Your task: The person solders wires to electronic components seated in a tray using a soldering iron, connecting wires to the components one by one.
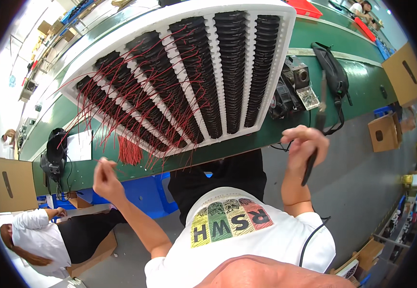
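Note:
My right hand (306,142) is closed around the dark handle of a soldering iron (321,120), its metal end pointing up and away from me. At the left, my left hand (107,183) is pinched near the table's front edge. Something thin may be between its fingertips, too fine to make out. In front of me a big white foam tray (285,53) holds rows of black ring-shaped parts (230,57). Thin red wires (146,103) stick out across its left and middle rows. A bundle of red wires (130,150) lies beside the tray's near left corner.
Right of the tray stand a black soldering station (285,93), a small metal box (308,98) and a black bag (331,69). Another black device (55,156) and a white sheet (80,145) lie at left. A co-worker (40,240) sits lower left; cardboard boxes (8,185) flank the bench.

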Demonstrator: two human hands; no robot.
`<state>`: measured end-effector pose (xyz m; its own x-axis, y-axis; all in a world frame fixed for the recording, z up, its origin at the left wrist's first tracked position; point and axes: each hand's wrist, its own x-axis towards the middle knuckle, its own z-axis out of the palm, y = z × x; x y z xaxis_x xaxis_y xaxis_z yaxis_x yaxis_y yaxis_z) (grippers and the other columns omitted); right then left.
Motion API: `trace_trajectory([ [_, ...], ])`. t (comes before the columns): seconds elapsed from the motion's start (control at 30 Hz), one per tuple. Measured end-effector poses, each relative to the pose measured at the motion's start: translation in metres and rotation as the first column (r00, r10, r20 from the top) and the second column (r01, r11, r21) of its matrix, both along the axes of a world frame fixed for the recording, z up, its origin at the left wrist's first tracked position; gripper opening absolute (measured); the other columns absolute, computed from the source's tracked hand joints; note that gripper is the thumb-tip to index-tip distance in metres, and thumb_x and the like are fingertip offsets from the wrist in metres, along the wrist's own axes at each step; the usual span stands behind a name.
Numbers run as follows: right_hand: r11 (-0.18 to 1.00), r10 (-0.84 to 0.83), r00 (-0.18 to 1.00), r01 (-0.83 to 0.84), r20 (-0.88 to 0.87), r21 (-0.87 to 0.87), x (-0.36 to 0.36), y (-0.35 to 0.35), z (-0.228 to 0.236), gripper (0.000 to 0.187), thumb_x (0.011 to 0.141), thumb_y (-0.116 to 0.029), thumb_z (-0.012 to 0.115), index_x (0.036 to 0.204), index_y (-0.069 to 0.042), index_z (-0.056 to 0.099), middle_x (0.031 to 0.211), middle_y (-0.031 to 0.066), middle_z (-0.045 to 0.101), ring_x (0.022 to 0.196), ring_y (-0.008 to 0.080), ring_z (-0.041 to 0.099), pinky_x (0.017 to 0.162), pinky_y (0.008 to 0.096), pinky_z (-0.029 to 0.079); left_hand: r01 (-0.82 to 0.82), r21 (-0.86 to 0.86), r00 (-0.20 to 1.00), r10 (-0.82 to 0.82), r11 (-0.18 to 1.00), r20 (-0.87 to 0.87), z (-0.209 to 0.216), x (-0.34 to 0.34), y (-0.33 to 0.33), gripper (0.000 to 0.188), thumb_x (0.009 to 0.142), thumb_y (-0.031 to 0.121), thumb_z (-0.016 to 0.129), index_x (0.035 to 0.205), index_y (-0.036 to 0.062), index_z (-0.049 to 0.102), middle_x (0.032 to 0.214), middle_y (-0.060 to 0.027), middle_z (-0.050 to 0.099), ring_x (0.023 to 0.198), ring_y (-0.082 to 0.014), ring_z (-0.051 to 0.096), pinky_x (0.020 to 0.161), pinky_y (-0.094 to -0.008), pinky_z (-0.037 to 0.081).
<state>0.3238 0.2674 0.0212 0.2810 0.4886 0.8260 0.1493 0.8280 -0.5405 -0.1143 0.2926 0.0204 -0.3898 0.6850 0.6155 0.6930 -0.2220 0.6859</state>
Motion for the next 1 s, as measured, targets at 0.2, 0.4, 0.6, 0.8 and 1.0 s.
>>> trace_trajectory([
  [0.2,0.971,0.223,0.907,-0.176,0.356,-0.162,-0.034,-0.017,0.03,0.041,0.079,-0.001,0.081,0.11,-0.008,0.055,0.091,0.0195,0.073,0.067,0.0196,0.065,0.057,0.0267,0.055,0.803,-0.202,0.589,-0.7,0.56,0.403,0.037,0.164,-0.051,0.019,0.075,-0.008,0.073,0.092,0.0005,0.077,0.075,-0.0059,0.073,0.051,-0.0102,0.05,0.049,-0.021,0.038],
  [0.4,0.958,0.24,0.952,-0.2,0.192,-0.206,-0.057,-0.018,0.023,0.046,0.075,0.005,0.083,0.11,-0.007,0.056,0.091,0.0177,0.073,0.068,0.0185,0.067,0.057,0.0244,0.055,0.878,-0.032,0.407,-0.712,0.477,0.572,0.017,0.201,-0.038,0.019,0.076,-0.007,0.074,0.094,-0.0001,0.077,0.078,-0.0057,0.073,0.052,-0.0109,0.051,0.05,-0.0214,0.039],
  [0.6,0.919,0.295,0.951,-0.256,0.09,-0.301,-0.049,-0.023,0.017,0.043,0.078,0.005,0.081,0.11,-0.007,0.056,0.086,0.0144,0.074,0.066,0.0172,0.067,0.058,0.0225,0.054,0.906,-0.062,0.409,-0.832,0.418,0.375,0.019,0.205,-0.037,0.02,0.077,-0.008,0.075,0.095,-0.0019,0.076,0.079,-0.0073,0.072,0.053,-0.0122,0.052,0.05,-0.0233,0.041],
  [0.8,0.899,0.37,0.929,-0.357,0.003,-0.252,-0.038,-0.028,0.035,0.042,0.079,0.006,0.08,0.11,-0.007,0.055,0.082,0.013,0.073,0.069,0.0164,0.067,0.06,0.0212,0.053,0.899,0.064,0.373,-0.835,0.433,0.404,0.028,0.226,-0.044,0.014,0.079,-0.005,0.074,0.092,-0.0044,0.072,0.072,-0.0094,0.068,0.05,-0.0133,0.05,0.049,-0.0239,0.042],
  [1.0,0.912,0.364,0.931,-0.35,0.028,-0.215,-0.031,-0.025,0.041,0.044,0.079,-0.001,0.083,0.112,-0.007,0.054,0.081,0.0128,0.073,0.071,0.0162,0.066,0.062,0.0226,0.052,0.872,0.292,0.232,-0.857,0.394,0.461,0.024,0.237,-0.039,0.009,0.079,-0.006,0.073,0.087,-0.0051,0.069,0.074,-0.0115,0.069,0.056,-0.016,0.057,0.054,-0.0255,0.047],
])
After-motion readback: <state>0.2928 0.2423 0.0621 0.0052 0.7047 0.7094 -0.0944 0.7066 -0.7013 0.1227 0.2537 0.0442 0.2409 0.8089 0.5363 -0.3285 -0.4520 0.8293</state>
